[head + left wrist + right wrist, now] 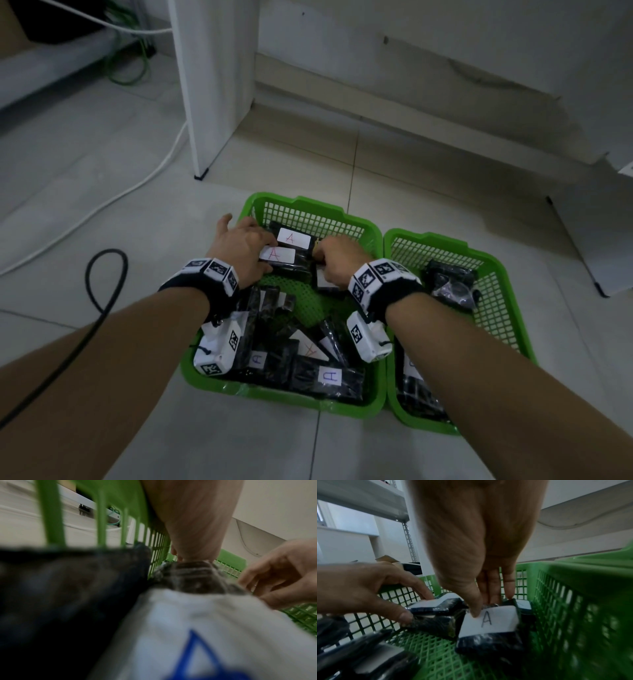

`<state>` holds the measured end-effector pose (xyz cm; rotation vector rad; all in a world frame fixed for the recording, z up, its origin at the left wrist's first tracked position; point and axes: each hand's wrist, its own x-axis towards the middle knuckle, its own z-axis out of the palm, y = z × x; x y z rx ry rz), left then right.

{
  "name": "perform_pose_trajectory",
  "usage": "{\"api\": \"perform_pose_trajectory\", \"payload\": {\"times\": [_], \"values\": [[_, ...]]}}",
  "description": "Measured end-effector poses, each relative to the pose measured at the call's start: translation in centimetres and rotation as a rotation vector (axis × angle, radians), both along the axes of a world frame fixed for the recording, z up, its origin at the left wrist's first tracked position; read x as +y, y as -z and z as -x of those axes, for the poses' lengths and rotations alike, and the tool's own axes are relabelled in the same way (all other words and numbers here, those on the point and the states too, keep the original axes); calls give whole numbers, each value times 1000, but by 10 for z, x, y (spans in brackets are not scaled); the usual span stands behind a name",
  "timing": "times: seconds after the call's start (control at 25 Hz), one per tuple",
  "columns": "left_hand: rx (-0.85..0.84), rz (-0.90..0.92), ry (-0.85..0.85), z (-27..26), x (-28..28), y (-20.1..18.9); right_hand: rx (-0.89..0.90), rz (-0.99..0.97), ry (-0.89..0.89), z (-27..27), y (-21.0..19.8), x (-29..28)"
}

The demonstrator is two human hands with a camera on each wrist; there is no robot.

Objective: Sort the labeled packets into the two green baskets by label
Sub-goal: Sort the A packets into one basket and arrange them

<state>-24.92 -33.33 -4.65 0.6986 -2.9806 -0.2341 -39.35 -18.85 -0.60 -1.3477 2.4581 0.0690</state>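
Two green baskets stand side by side on the floor, the left basket (pixel 308 202) and the right basket (pixel 445 240). Both hold black packets with white labels. My left hand (pixel 253 253) pinches a packet with a red A label (pixel 278 255) at the back of the left basket; another red A packet (pixel 294 238) lies just behind it. My right hand (pixel 329 257) holds a neighbouring packet (pixel 323 279). In the right wrist view my right hand (pixel 485 605) pinches this A packet (pixel 488 623), thumb on the label, while my left hand (pixel 414 605) grips its packet (pixel 435 620).
Several more A packets (pixel 330 377) fill the near half of the left basket. A crumpled black packet (pixel 452 281) lies at the back of the right basket. A black cable (pixel 102 274) loops on the tiles to the left. A white cabinet leg (pixel 205 137) stands behind.
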Motion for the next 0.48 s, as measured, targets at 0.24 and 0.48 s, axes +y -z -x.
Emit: {"api": "perform_pose_trajectory", "payload": {"times": [0.24,0.48], "values": [[-3,3,-2,1,-1,2,141,-64,0,-5,-18,6],[27,-6,7,1,-2,2,131,-201,-69,-8,-17,5]]}}
